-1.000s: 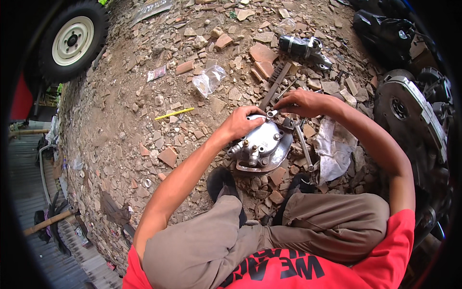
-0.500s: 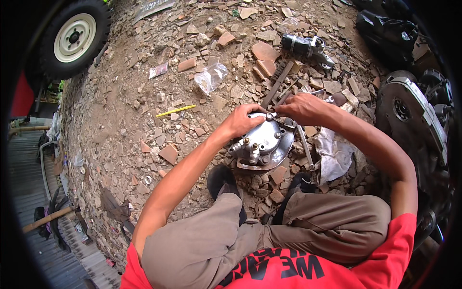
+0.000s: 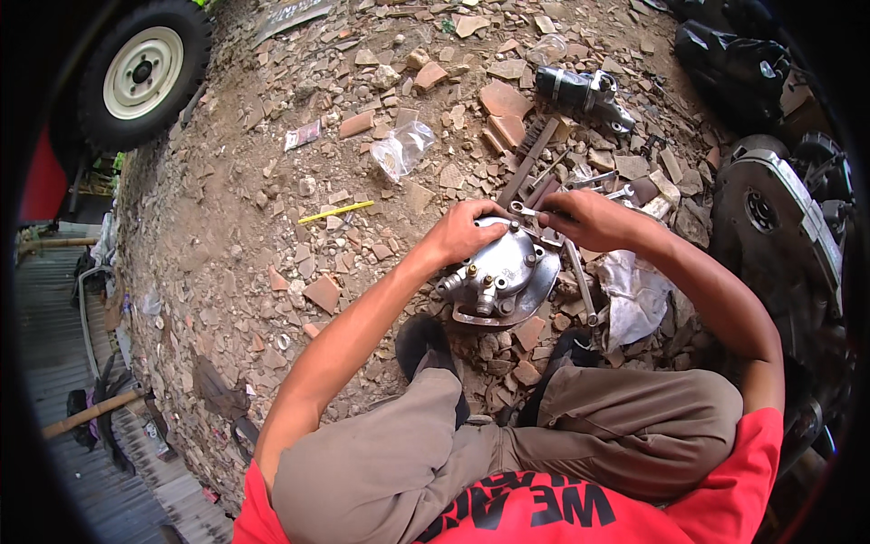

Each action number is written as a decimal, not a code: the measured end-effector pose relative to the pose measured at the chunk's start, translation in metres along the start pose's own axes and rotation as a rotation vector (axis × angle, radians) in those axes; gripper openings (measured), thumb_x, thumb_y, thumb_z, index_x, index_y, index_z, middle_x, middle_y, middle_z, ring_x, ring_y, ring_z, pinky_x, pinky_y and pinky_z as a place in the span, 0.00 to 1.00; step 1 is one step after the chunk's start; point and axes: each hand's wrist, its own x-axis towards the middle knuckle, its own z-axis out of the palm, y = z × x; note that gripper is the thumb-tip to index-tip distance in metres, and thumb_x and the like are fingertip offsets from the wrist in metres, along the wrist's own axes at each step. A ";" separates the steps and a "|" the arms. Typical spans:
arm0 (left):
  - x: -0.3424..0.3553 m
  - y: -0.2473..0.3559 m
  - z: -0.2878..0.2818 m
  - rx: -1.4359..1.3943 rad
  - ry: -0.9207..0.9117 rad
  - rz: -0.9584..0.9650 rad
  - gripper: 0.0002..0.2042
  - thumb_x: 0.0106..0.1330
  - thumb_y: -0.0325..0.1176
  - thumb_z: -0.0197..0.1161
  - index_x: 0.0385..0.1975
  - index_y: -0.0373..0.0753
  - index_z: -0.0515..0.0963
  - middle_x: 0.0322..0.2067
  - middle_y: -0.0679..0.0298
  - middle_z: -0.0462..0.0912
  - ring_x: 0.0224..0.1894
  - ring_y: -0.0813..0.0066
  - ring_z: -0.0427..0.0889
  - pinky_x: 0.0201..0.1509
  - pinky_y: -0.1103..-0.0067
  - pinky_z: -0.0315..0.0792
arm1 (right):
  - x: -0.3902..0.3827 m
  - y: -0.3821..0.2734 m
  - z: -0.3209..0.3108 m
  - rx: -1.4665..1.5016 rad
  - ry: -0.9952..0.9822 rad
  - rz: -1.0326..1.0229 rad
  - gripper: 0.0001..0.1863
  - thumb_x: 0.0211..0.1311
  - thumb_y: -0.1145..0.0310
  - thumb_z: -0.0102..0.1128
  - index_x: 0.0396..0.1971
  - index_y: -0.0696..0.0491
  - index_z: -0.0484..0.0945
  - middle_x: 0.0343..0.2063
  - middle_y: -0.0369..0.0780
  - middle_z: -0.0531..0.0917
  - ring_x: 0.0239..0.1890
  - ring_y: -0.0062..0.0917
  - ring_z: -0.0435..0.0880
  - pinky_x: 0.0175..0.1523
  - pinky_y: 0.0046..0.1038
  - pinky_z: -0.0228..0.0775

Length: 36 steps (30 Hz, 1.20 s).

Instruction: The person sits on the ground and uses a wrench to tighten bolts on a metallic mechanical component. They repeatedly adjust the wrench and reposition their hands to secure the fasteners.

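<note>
Fingers of the left hand (image 3: pixel 467 234) curl over the far left rim of a round silver metal housing (image 3: pixel 506 257), thumb flat on top, apparently holding it steady. Fingers of the right hand (image 3: pixel 584 220) are closed around a ring spanner (image 3: pixel 532 213), its ring end poking out just beyond the housing's far edge, near a bolt (image 3: pixel 514 227). Whether ring and bolt touch is hard to tell.

The housing sits on rubble-strewn ground (image 3: pixel 245 181), just beyond the person's black shoes (image 3: pixel 422 344). Near its right edge lie a longer spanner (image 3: pixel 581 283) and a pale rag (image 3: pixel 634 292). Past its far edge are a wire brush (image 3: pixel 536 143) and, farther off, a black cylindrical motor (image 3: pixel 580 93). A yellow strip (image 3: pixel 335 213) lies well apart to the left.

The step in hand looks like spanner work on the bolts along the housing's rim. Turning one would call for the ring seated squarely over its head, with the left hand bracing the housing.
</note>
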 end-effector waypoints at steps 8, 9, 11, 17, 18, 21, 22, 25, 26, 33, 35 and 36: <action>0.002 0.001 0.001 -0.014 -0.008 -0.005 0.17 0.64 0.37 0.63 0.49 0.35 0.83 0.43 0.56 0.87 0.46 0.69 0.84 0.55 0.74 0.75 | 0.031 0.043 -0.006 -0.123 -0.129 -0.351 0.16 0.73 0.60 0.57 0.50 0.54 0.83 0.35 0.48 0.86 0.39 0.44 0.85 0.47 0.42 0.76; 0.002 0.000 0.001 -0.019 -0.005 -0.004 0.17 0.64 0.37 0.63 0.48 0.35 0.83 0.42 0.56 0.87 0.46 0.69 0.84 0.55 0.74 0.75 | 0.039 0.046 -0.006 -0.170 -0.143 -0.368 0.16 0.73 0.60 0.57 0.50 0.54 0.83 0.38 0.47 0.86 0.42 0.43 0.85 0.50 0.41 0.76; -0.001 -0.002 -0.001 0.044 0.019 0.040 0.19 0.65 0.39 0.63 0.50 0.34 0.82 0.45 0.54 0.86 0.49 0.66 0.84 0.57 0.72 0.74 | 0.051 0.043 -0.012 -0.270 -0.212 -0.360 0.17 0.73 0.58 0.57 0.52 0.51 0.83 0.43 0.44 0.87 0.47 0.41 0.85 0.54 0.40 0.76; -0.031 0.020 -0.006 0.172 -0.037 0.057 0.35 0.64 0.53 0.67 0.64 0.33 0.71 0.63 0.48 0.73 0.66 0.55 0.72 0.70 0.66 0.66 | 0.058 0.038 -0.025 -0.398 -0.207 -0.447 0.16 0.71 0.56 0.58 0.52 0.44 0.85 0.39 0.42 0.88 0.42 0.40 0.86 0.50 0.41 0.76; -0.039 0.026 -0.012 0.163 -0.054 0.005 0.39 0.63 0.56 0.67 0.67 0.34 0.68 0.66 0.48 0.70 0.69 0.54 0.69 0.73 0.65 0.63 | 0.062 0.033 -0.027 -0.389 -0.224 -0.444 0.15 0.71 0.56 0.58 0.52 0.43 0.85 0.38 0.42 0.88 0.41 0.40 0.87 0.49 0.41 0.76; -0.047 0.023 -0.011 0.188 -0.111 -0.005 0.57 0.49 0.66 0.74 0.73 0.34 0.57 0.71 0.42 0.59 0.74 0.47 0.59 0.77 0.62 0.56 | 0.072 0.028 -0.028 -0.304 -0.325 -0.379 0.15 0.70 0.55 0.60 0.48 0.47 0.86 0.40 0.42 0.86 0.47 0.38 0.83 0.58 0.42 0.68; -0.050 0.023 -0.007 0.224 -0.100 0.012 0.60 0.46 0.67 0.75 0.73 0.33 0.56 0.71 0.41 0.57 0.74 0.46 0.58 0.78 0.62 0.55 | 0.074 0.029 -0.030 -0.283 -0.344 -0.390 0.15 0.70 0.55 0.60 0.47 0.47 0.86 0.39 0.42 0.86 0.46 0.38 0.84 0.58 0.42 0.68; -0.048 0.024 0.000 0.314 -0.073 0.027 0.66 0.40 0.69 0.77 0.74 0.32 0.52 0.71 0.39 0.56 0.75 0.44 0.57 0.78 0.62 0.55 | 0.076 0.036 -0.031 -0.385 -0.293 -0.518 0.18 0.70 0.57 0.59 0.57 0.41 0.83 0.39 0.44 0.89 0.40 0.42 0.87 0.47 0.41 0.77; -0.048 0.025 0.003 0.330 -0.052 0.007 0.65 0.41 0.68 0.77 0.73 0.32 0.52 0.71 0.39 0.56 0.75 0.45 0.57 0.78 0.61 0.55 | 0.074 0.037 -0.029 -0.393 -0.292 -0.513 0.18 0.70 0.56 0.59 0.56 0.41 0.83 0.39 0.44 0.89 0.40 0.42 0.87 0.47 0.41 0.78; -0.049 0.023 0.005 0.260 0.032 0.041 0.62 0.42 0.65 0.77 0.72 0.32 0.54 0.68 0.41 0.62 0.71 0.47 0.64 0.75 0.62 0.60 | -0.008 0.026 0.072 0.008 0.109 0.086 0.19 0.76 0.58 0.51 0.51 0.59 0.76 0.37 0.51 0.86 0.37 0.45 0.86 0.42 0.43 0.78; -0.044 0.024 0.006 0.247 0.024 0.034 0.61 0.42 0.64 0.78 0.72 0.33 0.56 0.68 0.43 0.62 0.71 0.48 0.65 0.75 0.62 0.61 | -0.020 0.015 0.086 0.270 0.142 0.341 0.22 0.78 0.57 0.49 0.55 0.61 0.73 0.45 0.56 0.84 0.48 0.50 0.84 0.54 0.45 0.75; -0.047 0.024 0.006 0.244 0.024 0.022 0.60 0.42 0.64 0.78 0.72 0.33 0.57 0.68 0.44 0.63 0.71 0.48 0.65 0.75 0.62 0.61 | -0.020 0.007 0.070 0.321 0.051 0.354 0.23 0.78 0.57 0.48 0.57 0.61 0.72 0.47 0.58 0.83 0.52 0.51 0.82 0.58 0.46 0.73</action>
